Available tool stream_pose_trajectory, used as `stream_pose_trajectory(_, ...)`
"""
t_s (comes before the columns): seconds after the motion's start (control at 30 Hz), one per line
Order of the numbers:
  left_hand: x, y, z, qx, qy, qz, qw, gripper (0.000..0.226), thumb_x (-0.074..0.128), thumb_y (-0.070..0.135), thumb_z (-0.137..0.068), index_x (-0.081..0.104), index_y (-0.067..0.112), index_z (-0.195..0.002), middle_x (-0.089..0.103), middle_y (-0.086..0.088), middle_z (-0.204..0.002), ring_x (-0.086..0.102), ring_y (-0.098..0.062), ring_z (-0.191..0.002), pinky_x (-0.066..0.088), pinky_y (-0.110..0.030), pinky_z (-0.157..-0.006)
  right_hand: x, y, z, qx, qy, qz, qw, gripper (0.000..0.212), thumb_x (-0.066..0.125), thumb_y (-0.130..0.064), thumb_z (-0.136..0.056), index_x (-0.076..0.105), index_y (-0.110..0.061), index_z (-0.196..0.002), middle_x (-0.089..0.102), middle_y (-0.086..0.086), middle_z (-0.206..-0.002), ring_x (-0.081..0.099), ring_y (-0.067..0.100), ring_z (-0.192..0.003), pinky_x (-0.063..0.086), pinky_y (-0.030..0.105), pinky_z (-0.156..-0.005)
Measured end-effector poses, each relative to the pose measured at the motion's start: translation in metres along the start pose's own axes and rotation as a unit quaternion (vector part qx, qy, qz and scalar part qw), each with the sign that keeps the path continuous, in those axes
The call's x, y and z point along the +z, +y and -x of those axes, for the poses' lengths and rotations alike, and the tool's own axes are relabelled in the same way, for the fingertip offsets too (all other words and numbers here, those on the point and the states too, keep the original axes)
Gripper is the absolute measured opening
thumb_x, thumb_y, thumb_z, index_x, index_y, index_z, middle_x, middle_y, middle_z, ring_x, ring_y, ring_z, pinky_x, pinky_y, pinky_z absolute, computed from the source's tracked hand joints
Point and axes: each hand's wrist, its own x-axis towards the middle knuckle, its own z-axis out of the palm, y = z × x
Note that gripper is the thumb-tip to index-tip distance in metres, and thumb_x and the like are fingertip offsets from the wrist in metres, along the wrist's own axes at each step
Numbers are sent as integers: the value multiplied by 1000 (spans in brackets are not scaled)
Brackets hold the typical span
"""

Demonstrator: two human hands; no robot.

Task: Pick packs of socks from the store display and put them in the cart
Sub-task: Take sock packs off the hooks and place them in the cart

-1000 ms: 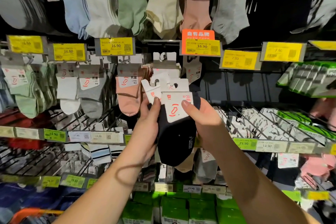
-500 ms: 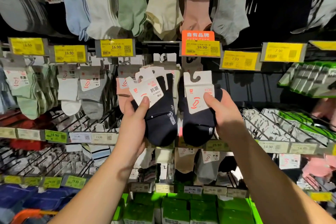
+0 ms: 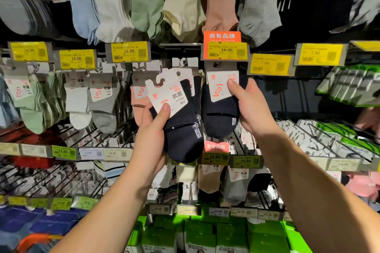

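Two lots of dark navy socks are held up in front of the store display, side by side and just apart. The left hand (image 3: 152, 135) grips the left navy packs (image 3: 183, 127) from below, its thumb pressed on the front white card while the fingers curl behind; several hang cards fan out at the top (at least three, though the exact number of packs cannot be told). The right hand (image 3: 253, 109) pinches the right navy pack (image 3: 220, 117), thumb on its white card and fingers wrapped behind the sock. This pack sits directly beneath the orange price sign (image 3: 222, 37), its card top just under the sign's holder.

Around them the display rack (image 3: 115, 135) is a wall of metal hooks in rows. The top row hangs pale ankle socks in blue, white, green, cream, pink and grey. Six yellow price tags (image 3: 128, 52) run across beneath it, three legible at 16.90 and two at 7.99. Left of the held packs hang green, white, grey and pink pairs. Lower rows carry further tags, two marked 25.90. Green boxes (image 3: 197, 234) line the bottom shelf, and an orange cart handle (image 3: 34, 241) shows at the lower left corner.
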Motion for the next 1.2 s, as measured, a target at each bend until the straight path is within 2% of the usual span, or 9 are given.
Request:
stream_pose_trajectory(0.1,1,0,0,-1,-5,0,1000,33,55,22,-102,53,24,-135,74,0,-120,71,-18,-110,57,-35,-86,4,2,-8,16,18,-8,1000,27,67,-34,-95,56,-16,-112,75,8,-110,74,23,-101,59,53,-89)
stream_pose_trajectory(0.27,3,1,0,-2,-17,4,1000,32,54,22,-102,53,24,-134,74,1,-119,71,-17,-108,59,-31,-81,9,8,-17,29,16,3,999,48,69,-41,-90,54,-16,-128,75,5,-113,73,23,-103,59,51,-88)
stream_pose_trajectory(0.4,5,1,0,-1,-18,4,1000,28,55,22,-102,55,25,-130,74,0,-119,71,-18,-109,58,-33,-83,12,14,-27,62,43,1,997,85,77,-50,-77,40,-12,-143,68,7,-125,68,25,-112,57,52,-94)
stream_pose_trajectory(0.5,7,1,-1,0,-21,3,1000,22,55,21,-102,56,31,-122,74,0,-119,71,-18,-109,58,-34,-85,13,15,-37,71,50,22,996,67,73,-43,-78,44,-16,-132,71,6,-114,69,27,-107,57,53,-93)
stream_pose_trajectory(0.63,9,0,0,2,-29,9,1000,21,54,19,-103,56,34,-117,75,3,-115,72,-15,-106,59,-30,-81,11,21,-48,69,74,69,993,75,68,-52,-68,47,-19,-133,69,7,-118,67,31,-107,56,57,-93)
stream_pose_trajectory(0.77,9,0,0,-2,-29,9,1000,23,54,19,-103,55,36,-117,75,3,-116,72,-17,-107,59,-33,-83,11,23,-51,55,86,103,989,84,67,-57,-66,44,-24,-139,65,4,-125,64,31,-112,55,53,-96)
stream_pose_trajectory(0.93,7,1,0,-7,-25,6,1000,22,54,20,-103,56,36,-118,74,2,-118,71,-18,-109,58,-35,-85,7,25,-49,58,86,132,986,60,68,-42,-86,46,-19,-137,66,3,-120,66,25,-107,57,43,-93)
stream_pose_trajectory(1.07,4,0,1,-8,-28,6,1000,24,54,20,-103,56,35,-121,74,2,-117,71,-18,-109,59,-34,-82,0,24,-29,39,101,192,975,73,70,-58,-78,49,-14,-132,60,4,-125,62,21,-110,52,37,-93)
stream_pose_trajectory(1.2,3,-3,3,6,-35,5,999,27,52,15,-103,55,38,-117,76,7,-111,72,-14,-104,58,-30,-82,10,21,23,8,58,173,983,31,57,-42,-99,53,-19,-119,59,-7,-106,58,7,-98,44,20,-81)
